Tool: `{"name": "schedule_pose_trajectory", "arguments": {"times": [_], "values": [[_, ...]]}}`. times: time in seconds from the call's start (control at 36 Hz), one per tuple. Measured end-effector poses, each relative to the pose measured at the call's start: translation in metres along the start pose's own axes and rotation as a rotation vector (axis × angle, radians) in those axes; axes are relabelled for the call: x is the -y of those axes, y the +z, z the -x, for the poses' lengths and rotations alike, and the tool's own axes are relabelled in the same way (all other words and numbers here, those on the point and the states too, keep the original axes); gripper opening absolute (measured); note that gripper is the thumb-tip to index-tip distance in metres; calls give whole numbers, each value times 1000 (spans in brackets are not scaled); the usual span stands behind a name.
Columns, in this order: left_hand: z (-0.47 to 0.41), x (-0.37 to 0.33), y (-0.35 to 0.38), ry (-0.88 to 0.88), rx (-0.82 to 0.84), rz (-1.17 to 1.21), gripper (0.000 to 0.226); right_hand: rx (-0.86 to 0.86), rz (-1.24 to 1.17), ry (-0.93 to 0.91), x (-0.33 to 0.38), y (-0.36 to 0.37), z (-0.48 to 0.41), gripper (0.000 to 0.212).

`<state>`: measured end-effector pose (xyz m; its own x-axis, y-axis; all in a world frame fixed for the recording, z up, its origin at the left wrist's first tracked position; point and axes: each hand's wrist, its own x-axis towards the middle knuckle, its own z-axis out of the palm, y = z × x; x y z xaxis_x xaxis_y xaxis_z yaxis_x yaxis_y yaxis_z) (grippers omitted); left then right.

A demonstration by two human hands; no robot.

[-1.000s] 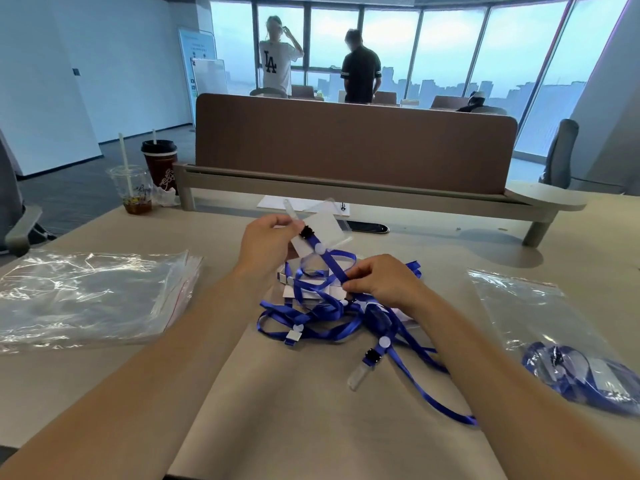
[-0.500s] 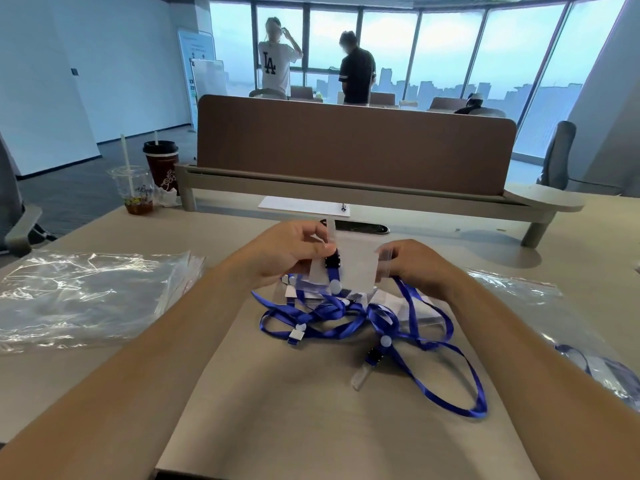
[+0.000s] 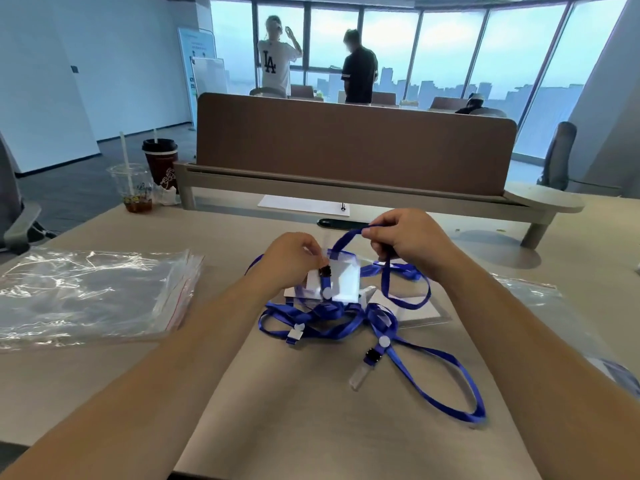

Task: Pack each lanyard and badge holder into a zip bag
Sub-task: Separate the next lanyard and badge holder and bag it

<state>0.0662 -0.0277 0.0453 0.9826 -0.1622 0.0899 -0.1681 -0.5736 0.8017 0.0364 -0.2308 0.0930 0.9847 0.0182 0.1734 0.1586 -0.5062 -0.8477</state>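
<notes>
My left hand has its fingers curled, pinching the clear badge holder at its black clip. My right hand is clamped on a raised loop of its blue lanyard, and both are just above a tangle of lanyards lying beneath my fingers and nearer me. Well left of my fingers lies a stack of zip bags, and right of them another zip bag, all on a beige desk. Beyond my fingers are a sheet of paper, a brown divider panel, two drink cups far left, and two people by tall windows.
</notes>
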Motion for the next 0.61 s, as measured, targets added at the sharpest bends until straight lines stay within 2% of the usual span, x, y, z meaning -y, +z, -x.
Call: {"name": "schedule_pose_trajectory", "arguments": {"times": [0.14, 0.31, 0.47, 0.61], "values": [[-6, 4, 2, -67, -186, 174, 13, 97, -52, 3, 4, 23, 8, 17], [-10, 11, -1, -113, -320, 372, 13, 252, -34, 51, -9, 45, 15, 27], [-10, 8, -10, -188, -282, 697, 6, 405, -56, 162, -20, 52, 20, 26], [0, -3, -19, -139, -93, 878, 7, 440, -154, 230, -28, 44, 18, 22]]}}
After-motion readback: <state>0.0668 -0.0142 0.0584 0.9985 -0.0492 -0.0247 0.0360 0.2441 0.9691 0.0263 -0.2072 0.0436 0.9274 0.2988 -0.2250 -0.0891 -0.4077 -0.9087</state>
